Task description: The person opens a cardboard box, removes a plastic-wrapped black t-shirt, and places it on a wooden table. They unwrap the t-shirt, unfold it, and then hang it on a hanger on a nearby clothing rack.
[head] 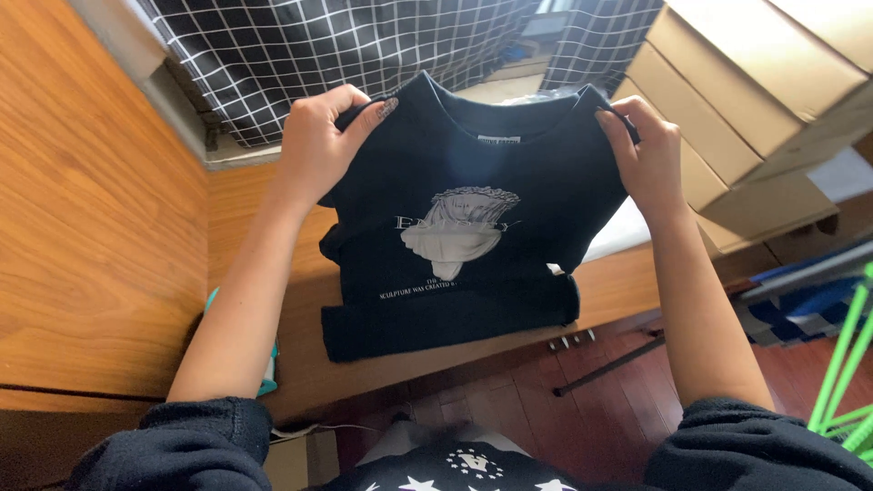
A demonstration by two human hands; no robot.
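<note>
Dark sleeves (pixel 191 441) pushed up at the elbows are seen along the bottom edge of the frame, with a star-printed garment (pixel 455 468) between them. Beyond, at lower centre, reddish floorboards (pixel 600 382) and a thin dark rod (pixel 607 366) are visible under the edge of a wooden table (pixel 264 273). A black T-shirt (pixel 464 245) with a pale sculpture print is held up at frame centre, its folded lower part resting on the table while the upper part is lifted, seemingly so that the front is kept flat and facing the camera. The left hand (pixel 318 145) is closed on the shirt's shoulder at upper left of centre, fabric pinched between thumb and curled fingers. The right hand (pixel 641 150) is closed in the same narrow pinch on the opposite shoulder, right of centre, so the collar is stretched level between them. A white sheet (pixel 623 232) is glimpsed just behind the shirt's right side. Stacked cardboard boxes (pixel 755 100) are seen at upper right, green tubing (pixel 841 364) at the right edge, and a black checked cloth (pixel 364 45) is hung across the top.
</note>
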